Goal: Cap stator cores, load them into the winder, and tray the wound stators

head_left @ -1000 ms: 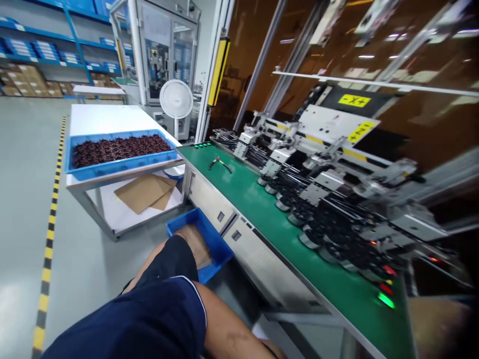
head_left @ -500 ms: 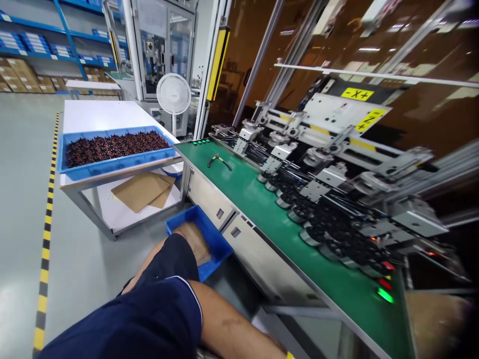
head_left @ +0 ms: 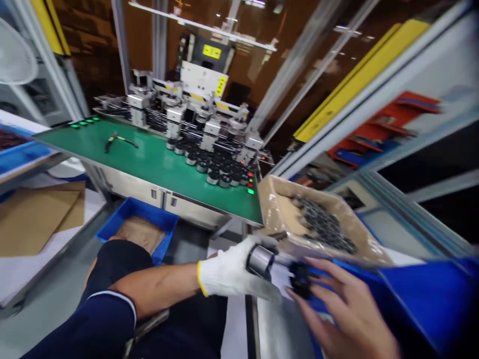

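Note:
My left hand (head_left: 234, 271), in a white knitted glove with a yellow cuff, is closed around a silver metal cylinder (head_left: 261, 261). Facing it, my bare right hand (head_left: 346, 306) pinches a black part (head_left: 300, 279) with thumb and fingers. This part is blurred, so its exact kind cannot be made out. Between the cylinder and the black part a narrow gap shows. Just beyond my hands stands a plastic-lined cardboard box (head_left: 288, 237) with many small dark grey parts (head_left: 325, 222) in it.
On the green worktop (head_left: 149, 162) lie pliers (head_left: 119, 141) and a cluster of silver-and-black cylindrical parts (head_left: 213, 167), in front of machine fixtures (head_left: 174, 122). A blue bin (head_left: 170, 232) stands on the floor below. Blue material (head_left: 430, 299) is at the right.
The view has swung to the right. Both hands and the cardboard box have come into view, with the silver cylinder and the black part held. The tray of reddish-brown parts has mostly left the picture.

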Demonstrator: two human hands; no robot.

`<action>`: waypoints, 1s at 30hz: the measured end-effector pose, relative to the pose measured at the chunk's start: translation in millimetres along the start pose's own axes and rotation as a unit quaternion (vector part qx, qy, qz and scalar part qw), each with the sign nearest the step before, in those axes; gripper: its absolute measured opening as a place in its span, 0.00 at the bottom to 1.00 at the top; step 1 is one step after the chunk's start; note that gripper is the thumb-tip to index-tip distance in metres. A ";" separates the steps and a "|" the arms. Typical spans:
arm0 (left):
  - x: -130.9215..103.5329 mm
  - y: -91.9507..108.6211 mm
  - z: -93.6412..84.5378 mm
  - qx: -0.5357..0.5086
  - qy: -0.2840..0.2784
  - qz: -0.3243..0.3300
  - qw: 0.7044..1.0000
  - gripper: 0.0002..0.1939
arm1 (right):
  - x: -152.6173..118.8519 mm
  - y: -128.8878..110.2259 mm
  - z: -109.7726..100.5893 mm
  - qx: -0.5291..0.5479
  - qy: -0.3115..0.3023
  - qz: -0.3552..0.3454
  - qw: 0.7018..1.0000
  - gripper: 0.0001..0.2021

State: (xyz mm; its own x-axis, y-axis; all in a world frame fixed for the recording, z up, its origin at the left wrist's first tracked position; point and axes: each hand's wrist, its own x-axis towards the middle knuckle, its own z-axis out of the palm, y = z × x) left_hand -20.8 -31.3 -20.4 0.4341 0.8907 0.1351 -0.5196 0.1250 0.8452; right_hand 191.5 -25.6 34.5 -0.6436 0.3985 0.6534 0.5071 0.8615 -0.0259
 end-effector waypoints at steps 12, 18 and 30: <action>1.2 1.0 9.6 0.156 0.015 -0.009 0.988 0.42 | -19.3 -20.2 12.0 0.041 0.017 0.044 0.998 0.17; -1.5 8.2 11.1 0.181 0.013 -0.050 0.982 0.45 | -19.2 -20.7 10.4 0.011 0.012 0.024 1.000 0.22; -3.9 8.4 9.0 0.237 0.025 -0.066 0.969 0.41 | -18.7 -24.3 13.7 0.018 0.014 0.011 1.000 0.21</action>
State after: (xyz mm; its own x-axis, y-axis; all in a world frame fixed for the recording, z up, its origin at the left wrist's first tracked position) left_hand -20.3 -37.6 -9.2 0.4313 0.9022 -0.0061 -0.0603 0.0356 0.9975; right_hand 183.4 -49.6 12.6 -0.6157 0.4097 0.6731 0.5006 0.8630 -0.0674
